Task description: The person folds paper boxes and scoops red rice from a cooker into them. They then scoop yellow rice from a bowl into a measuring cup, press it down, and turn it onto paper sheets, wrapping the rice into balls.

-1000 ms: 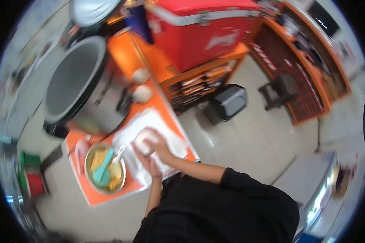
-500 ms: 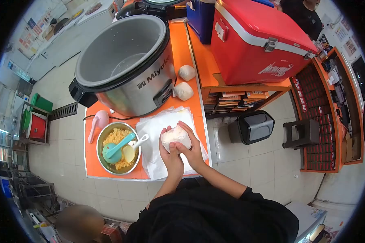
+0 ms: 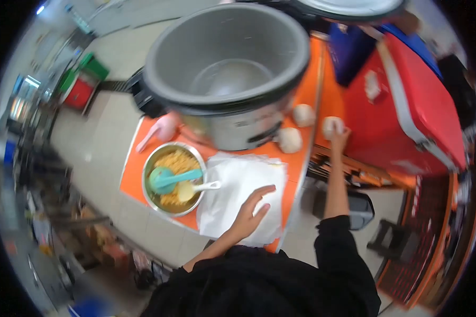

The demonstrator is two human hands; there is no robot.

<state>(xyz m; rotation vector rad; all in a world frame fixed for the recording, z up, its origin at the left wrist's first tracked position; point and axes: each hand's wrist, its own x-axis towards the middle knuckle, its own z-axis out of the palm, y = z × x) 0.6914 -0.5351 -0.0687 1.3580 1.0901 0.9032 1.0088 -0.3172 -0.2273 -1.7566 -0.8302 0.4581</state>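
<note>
My right hand (image 3: pixel 340 135) reaches out to the right, its fingers on a white paper-wrapped bundle (image 3: pixel 330 126) at the orange ledge beside the red cooler. Two more paper-wrapped bundles (image 3: pixel 290 140) sit on the orange table by the cooker. My left hand (image 3: pixel 251 214) hovers over a stack of white paper sheets (image 3: pixel 230 185), fingers apart and holding nothing. Left of the paper stands a metal bowl (image 3: pixel 146 196) of yellow, rice-like food (image 3: pixel 179 160). A teal scoop (image 3: pixel 166 180) and a cream scoop with a white handle (image 3: pixel 188 190) lie in it.
A big rice cooker (image 3: pixel 238 129), lid off its pot, fills the table's back. Beside it lies a pink scoop (image 3: pixel 166 126). The red cooler (image 3: pixel 396 111) and a blue box (image 3: pixel 351 53) stand at right. A black bin (image 3: pixel 358 208) and dark stool (image 3: pixel 394 240) are on the floor.
My hands have parted. The right one has carried the wrapped bundle from over the paper to the ledge at right; the left has opened over the sheets. The view has shifted and blurred.
</note>
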